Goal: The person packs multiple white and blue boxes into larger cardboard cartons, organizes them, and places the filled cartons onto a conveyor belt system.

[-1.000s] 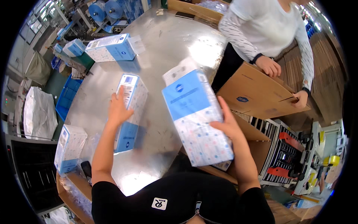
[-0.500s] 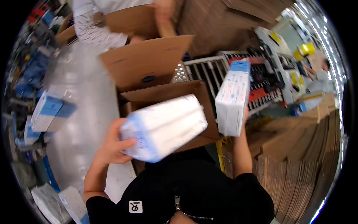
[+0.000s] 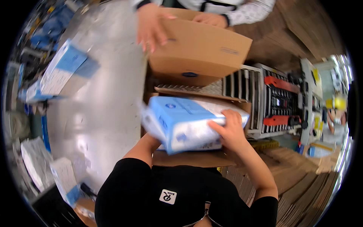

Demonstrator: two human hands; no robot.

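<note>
A blue and white pack (image 3: 189, 121), blurred by motion, lies tilted over the open cardboard carton (image 3: 196, 160) in front of me. My right hand (image 3: 232, 132) grips its right end, thumb on the near side and fingers over the top. My left hand (image 3: 153, 139) reaches in at the pack's left end; the pack hides its fingers. Beside that end a pale, smeared shape shows, too blurred to make out. Under the pack a white edge shows, perhaps of a second pack. Most of the carton's inside is hidden.
Across from me, a co-worker's hands (image 3: 151, 30) rest on a second carton (image 3: 200, 45). A metal table (image 3: 109, 98) with blue and white packs (image 3: 62, 70) lies left. A roller conveyor (image 3: 245, 85) runs right. Flattened cardboard (image 3: 302, 178) is stacked at the lower right.
My hands, apart before with a pack each, have come together over the carton. The right hand has swung inward and lower. The co-worker's hands have moved onto the far carton, and my view has shifted.
</note>
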